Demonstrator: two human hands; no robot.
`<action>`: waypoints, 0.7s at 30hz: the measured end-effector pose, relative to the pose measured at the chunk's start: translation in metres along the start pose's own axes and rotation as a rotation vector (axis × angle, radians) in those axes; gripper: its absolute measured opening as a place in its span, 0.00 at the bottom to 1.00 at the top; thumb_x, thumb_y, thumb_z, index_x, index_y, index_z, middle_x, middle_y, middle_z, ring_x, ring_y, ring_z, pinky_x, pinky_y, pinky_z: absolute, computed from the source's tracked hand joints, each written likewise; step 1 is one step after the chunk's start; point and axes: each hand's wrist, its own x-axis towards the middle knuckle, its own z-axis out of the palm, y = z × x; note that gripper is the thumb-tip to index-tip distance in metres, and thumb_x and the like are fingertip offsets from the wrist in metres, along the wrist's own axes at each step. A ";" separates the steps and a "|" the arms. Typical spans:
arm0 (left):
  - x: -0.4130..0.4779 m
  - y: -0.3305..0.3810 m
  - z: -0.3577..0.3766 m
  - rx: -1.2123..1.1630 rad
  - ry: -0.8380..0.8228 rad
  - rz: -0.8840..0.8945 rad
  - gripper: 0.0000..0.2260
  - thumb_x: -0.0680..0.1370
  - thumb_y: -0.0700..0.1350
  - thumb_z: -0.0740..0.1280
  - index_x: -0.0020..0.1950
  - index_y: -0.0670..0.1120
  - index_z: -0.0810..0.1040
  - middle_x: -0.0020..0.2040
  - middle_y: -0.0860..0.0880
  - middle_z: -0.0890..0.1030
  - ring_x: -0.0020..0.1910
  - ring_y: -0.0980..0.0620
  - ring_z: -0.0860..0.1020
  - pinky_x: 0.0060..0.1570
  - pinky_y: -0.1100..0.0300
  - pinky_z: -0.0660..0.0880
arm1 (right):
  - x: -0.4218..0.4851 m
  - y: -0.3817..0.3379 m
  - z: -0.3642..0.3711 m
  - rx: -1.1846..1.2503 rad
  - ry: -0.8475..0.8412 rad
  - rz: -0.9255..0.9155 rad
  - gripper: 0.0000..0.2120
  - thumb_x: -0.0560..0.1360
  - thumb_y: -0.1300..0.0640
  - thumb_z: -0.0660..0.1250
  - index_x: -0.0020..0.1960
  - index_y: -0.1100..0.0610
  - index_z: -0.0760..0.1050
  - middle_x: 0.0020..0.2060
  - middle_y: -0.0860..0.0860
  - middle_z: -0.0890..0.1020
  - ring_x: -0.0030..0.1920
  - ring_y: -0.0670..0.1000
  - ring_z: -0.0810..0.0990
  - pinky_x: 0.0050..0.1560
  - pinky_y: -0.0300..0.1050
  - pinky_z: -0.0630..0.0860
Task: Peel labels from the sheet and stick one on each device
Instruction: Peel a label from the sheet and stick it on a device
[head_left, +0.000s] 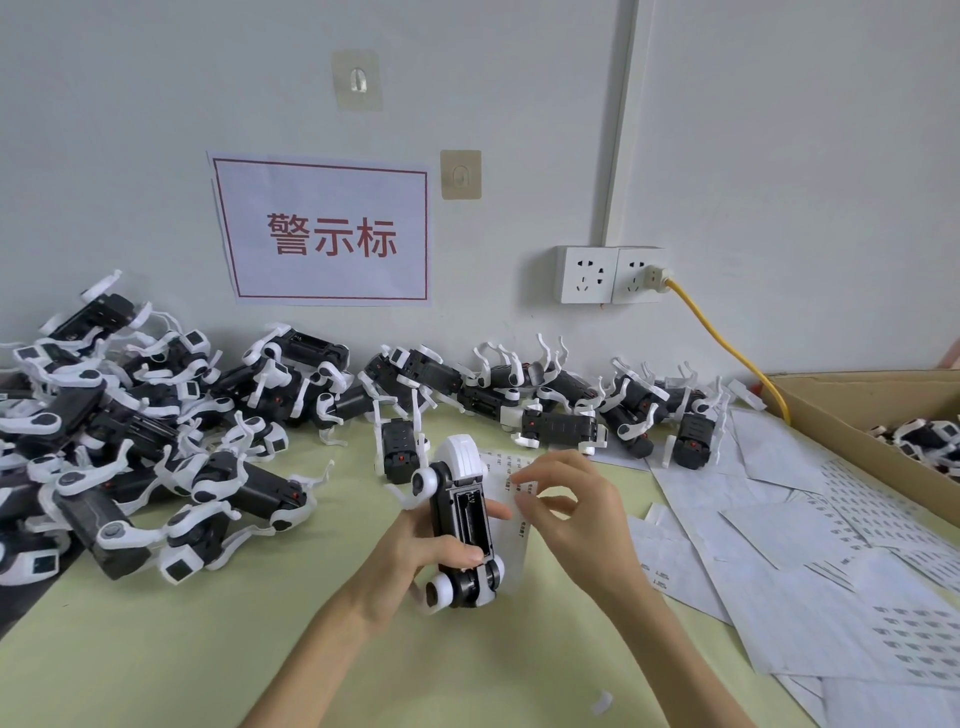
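Note:
My left hand (415, 545) grips a black-and-white robot-dog device (462, 525), belly up with its open battery bay facing me. The same hand also pins a white label sheet (511, 499) behind the device. My right hand (566, 512) pinches at a small label on that sheet with thumb and forefinger, just right of the device. Many more devices (156, 447) lie heaped along the wall.
Several used backing sheets (810, 561) are spread over the green table at the right. A cardboard box (852, 421) with more devices stands at the far right. A yellow cable (727, 343) runs from the wall socket. A small white part (602, 702) lies near the front edge.

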 end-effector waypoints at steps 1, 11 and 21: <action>0.000 0.000 0.000 -0.017 0.000 -0.001 0.22 0.62 0.49 0.75 0.57 0.51 0.86 0.43 0.49 0.81 0.43 0.49 0.84 0.43 0.64 0.78 | 0.000 0.000 0.000 0.005 -0.008 -0.005 0.10 0.74 0.65 0.75 0.46 0.50 0.86 0.48 0.44 0.80 0.46 0.48 0.81 0.44 0.36 0.78; 0.002 -0.002 -0.001 -0.043 0.006 -0.005 0.24 0.64 0.47 0.74 0.60 0.45 0.84 0.43 0.44 0.82 0.41 0.45 0.82 0.41 0.60 0.78 | -0.001 0.008 0.002 -0.251 -0.009 -0.161 0.06 0.70 0.52 0.82 0.42 0.47 0.86 0.40 0.41 0.80 0.39 0.45 0.77 0.37 0.30 0.69; 0.005 -0.007 -0.002 -0.020 0.026 -0.011 0.21 0.63 0.49 0.73 0.55 0.48 0.86 0.48 0.47 0.85 0.43 0.48 0.83 0.42 0.61 0.78 | -0.006 0.000 0.001 -0.341 -0.102 -0.102 0.05 0.71 0.58 0.72 0.38 0.50 0.84 0.34 0.42 0.83 0.32 0.47 0.79 0.34 0.46 0.76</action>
